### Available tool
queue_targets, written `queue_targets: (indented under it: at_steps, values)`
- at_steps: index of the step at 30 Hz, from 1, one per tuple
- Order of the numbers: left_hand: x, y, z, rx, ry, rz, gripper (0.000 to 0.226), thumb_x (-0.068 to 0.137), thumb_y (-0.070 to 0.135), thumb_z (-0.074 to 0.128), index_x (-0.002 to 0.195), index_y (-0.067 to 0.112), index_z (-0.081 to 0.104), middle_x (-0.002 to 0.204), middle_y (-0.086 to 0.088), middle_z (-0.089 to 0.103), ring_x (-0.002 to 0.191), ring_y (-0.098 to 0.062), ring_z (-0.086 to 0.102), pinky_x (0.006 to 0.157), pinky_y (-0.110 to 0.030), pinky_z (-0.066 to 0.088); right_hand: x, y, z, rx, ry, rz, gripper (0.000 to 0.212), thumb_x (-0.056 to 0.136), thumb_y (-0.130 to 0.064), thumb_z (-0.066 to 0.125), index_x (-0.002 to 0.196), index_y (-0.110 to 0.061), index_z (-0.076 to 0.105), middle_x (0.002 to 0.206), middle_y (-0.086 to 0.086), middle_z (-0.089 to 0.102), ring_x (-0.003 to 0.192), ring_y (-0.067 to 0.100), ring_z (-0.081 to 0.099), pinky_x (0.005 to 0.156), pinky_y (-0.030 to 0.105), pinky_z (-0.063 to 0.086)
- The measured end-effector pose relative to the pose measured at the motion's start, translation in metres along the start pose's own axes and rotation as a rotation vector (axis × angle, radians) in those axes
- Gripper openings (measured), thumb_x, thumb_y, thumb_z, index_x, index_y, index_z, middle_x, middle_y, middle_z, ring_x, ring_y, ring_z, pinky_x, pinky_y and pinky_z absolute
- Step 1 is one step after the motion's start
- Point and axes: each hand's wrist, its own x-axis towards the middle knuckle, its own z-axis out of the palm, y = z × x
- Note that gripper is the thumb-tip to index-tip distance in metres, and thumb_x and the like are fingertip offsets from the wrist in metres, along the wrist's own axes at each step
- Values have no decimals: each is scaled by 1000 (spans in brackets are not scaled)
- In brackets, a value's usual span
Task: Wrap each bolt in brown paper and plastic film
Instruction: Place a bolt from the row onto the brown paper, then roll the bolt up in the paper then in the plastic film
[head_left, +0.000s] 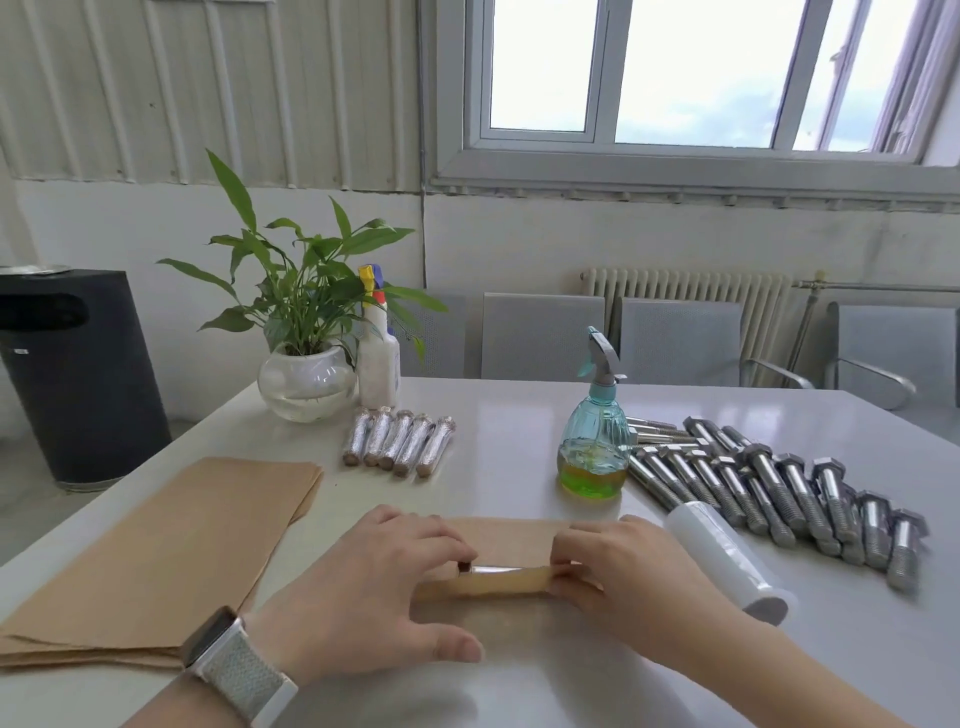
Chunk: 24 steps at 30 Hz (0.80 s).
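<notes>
Counting first: five wrapped bolts (399, 440) sit side by side up beyond the left hand (374, 587), near the plant bowl (307, 382). The pile of bare bolts (769, 483) is out past the right hand (631, 577), somewhere over a dozen (they overlap too much for an exact count). Two spray bottles: a white one (378, 353) next to the plant and a teal one (595, 441) with yellow-green liquid, straight ahead of the right hand. One film roll (727, 558) lies just to the right of the right hand, and one paper stack (156, 556) is off to the left of the left hand.

The bolt being wrapped (498, 574) sits between the two hands on a single paper sheet (509, 535). Its long axis runs left to right, parallel to the near edge of the table (519, 405). A shiny strip shows along its top, and a dark end peeks out at the left fingertips. I can't tell which end is the head.

Both hands have their fingers curled down over the paper roll, one pinching each end. The left thumb is stretched out flat on the table toward me. There's a watch (234, 665) on the left wrist.
</notes>
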Motion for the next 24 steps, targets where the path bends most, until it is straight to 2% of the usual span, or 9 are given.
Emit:
queue_targets:
  at_steps: [3, 6, 10, 15, 17, 19, 21, 22, 24]
  values:
    - [10, 3, -2, 86, 9, -5, 69, 69, 90, 43, 114, 40, 61, 111, 31, 55, 106, 12, 46, 102, -20, 24, 4, 1, 5, 3, 45, -2, 21, 97, -43, 47, 100, -26, 59, 102, -13, 66, 86, 11, 55, 83, 25, 36]
    - [18, 9, 1, 119, 68, -27, 42, 71, 71, 52, 94, 37, 61, 88, 28, 52, 85, 9, 47, 91, -22, 31, 7, 1, 6, 23, 60, 22, 19, 96, -41, 48, 98, -27, 60, 99, -14, 68, 84, 9, 54, 85, 22, 29]
    - [24, 17, 7, 144, 147, -80, 18, 71, 50, 54, 77, 33, 57, 79, 20, 59, 66, 2, 47, 77, -26, 39, 8, -2, 9, -3, 87, 56, 16, 97, -37, 46, 98, -28, 59, 94, -11, 67, 88, 11, 58, 86, 26, 27]
    - [28, 18, 14, 143, 209, -143, 20, 73, 50, 46, 70, 31, 51, 73, 16, 56, 60, -2, 39, 73, -22, 33, 8, -4, 12, -19, 120, 74, 16, 98, -39, 46, 103, -28, 57, 98, -13, 66, 94, 8, 58, 85, 27, 26]
    - [28, 20, 16, 146, 220, -150, 21, 74, 49, 45, 68, 29, 49, 71, 14, 54, 59, -6, 40, 70, -21, 32, 8, -6, 13, -40, 159, 56, 10, 93, -37, 59, 97, -28, 62, 88, -12, 68, 85, 11, 61, 80, 28, 27]
    - [29, 20, 18, 123, 212, -151, 20, 76, 46, 49, 68, 28, 47, 71, 13, 51, 59, -8, 37, 70, -19, 30, 6, -7, 13, -60, 209, 80, 23, 75, -34, 80, 92, -28, 66, 78, -12, 68, 77, 13, 64, 78, 28, 32]
    - [29, 19, 18, 89, 198, -155, 20, 80, 43, 54, 70, 29, 43, 72, 13, 48, 60, -7, 35, 71, -15, 29, 5, -8, 12, -58, 243, 123, 42, 60, -36, 89, 95, -27, 67, 86, -12, 67, 83, 16, 66, 79, 32, 42]
    - [29, 19, 18, 79, 185, -159, 21, 82, 42, 56, 71, 29, 42, 73, 13, 47, 62, -7, 37, 71, -14, 29, 4, -8, 12, -58, 256, 123, 43, 57, -36, 91, 92, -28, 67, 91, -10, 66, 86, 18, 65, 80, 35, 43]
    - [30, 20, 17, 76, 164, -165, 21, 83, 41, 56, 71, 29, 43, 75, 13, 48, 66, -10, 41, 71, -13, 29, 4, -10, 13, -79, 264, 89, 29, 60, -35, 90, 78, -30, 67, 92, -8, 64, 85, 20, 64, 80, 36, 42]
